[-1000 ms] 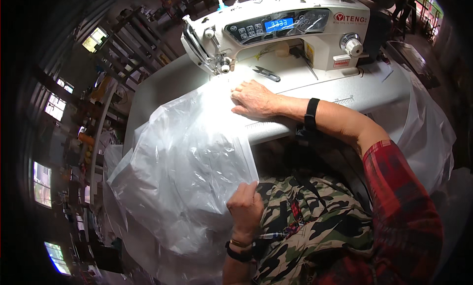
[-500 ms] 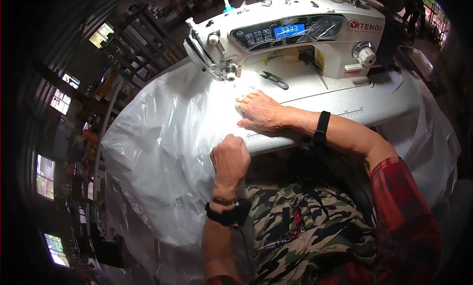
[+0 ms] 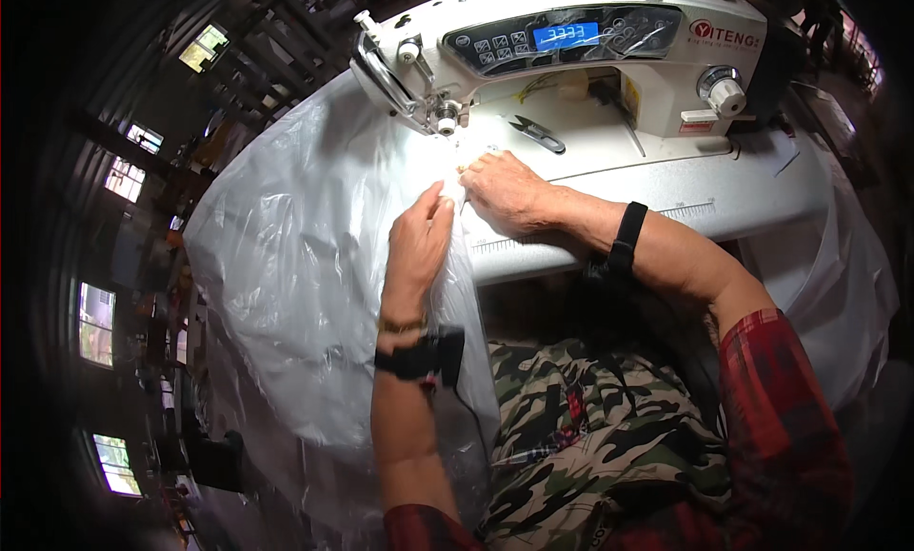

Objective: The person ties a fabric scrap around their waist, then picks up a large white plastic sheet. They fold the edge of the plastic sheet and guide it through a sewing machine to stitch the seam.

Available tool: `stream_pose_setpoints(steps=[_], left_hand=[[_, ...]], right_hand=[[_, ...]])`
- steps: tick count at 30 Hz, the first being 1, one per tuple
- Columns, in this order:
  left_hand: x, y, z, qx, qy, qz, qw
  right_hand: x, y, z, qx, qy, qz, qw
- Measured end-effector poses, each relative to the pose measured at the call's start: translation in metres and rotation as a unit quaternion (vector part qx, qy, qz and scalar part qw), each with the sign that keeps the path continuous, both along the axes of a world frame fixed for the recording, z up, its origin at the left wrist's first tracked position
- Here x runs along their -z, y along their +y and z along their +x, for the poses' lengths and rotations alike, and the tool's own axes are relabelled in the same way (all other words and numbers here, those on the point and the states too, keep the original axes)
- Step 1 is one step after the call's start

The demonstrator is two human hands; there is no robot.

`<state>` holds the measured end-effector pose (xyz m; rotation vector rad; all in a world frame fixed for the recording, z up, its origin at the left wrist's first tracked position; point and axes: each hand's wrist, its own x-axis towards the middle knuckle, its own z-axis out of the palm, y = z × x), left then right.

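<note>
Clear plastic sheet (image 3: 295, 265) draped over the worktop (image 3: 666, 194), spilling down left of the sewing machine (image 3: 571, 56), its near edge gathered just below the presser foot (image 3: 446, 125). Left hand (image 3: 419, 242) resting on that edge, fingers closed in a pinch on the film, forearm rising straight from the lower edge, wrist banded. Right hand (image 3: 505, 189) nearer the presser foot, laid flat, fingers spread slightly, pressing the sheet down rather than clasping it. Seam line running from the hands toward the presser foot. Small black snips (image 3: 536, 135) right of the presser foot, untouched.
</note>
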<state>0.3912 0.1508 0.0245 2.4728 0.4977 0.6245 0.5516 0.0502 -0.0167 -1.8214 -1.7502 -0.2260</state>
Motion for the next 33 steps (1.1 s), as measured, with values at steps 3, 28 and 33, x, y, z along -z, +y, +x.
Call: stream_pose_setpoints(steps=[3,28,33], left_hand=[[0.007,0.002,-0.06,-0.081,0.027,0.029,0.996],[0.045,0.1,-0.119,-0.112,0.098,0.122,0.981],[0.049,0.103,-0.119,-0.111,0.1,0.119,0.982]], right_hand=[[-0.002,-0.001,0.001,-0.003,0.003,-0.042,0.999],[0.095,0.003,-0.168,-0.288,0.735,-0.112,0.603],[0.103,0.032,-0.167,-0.255,0.745,-0.035,0.615]])
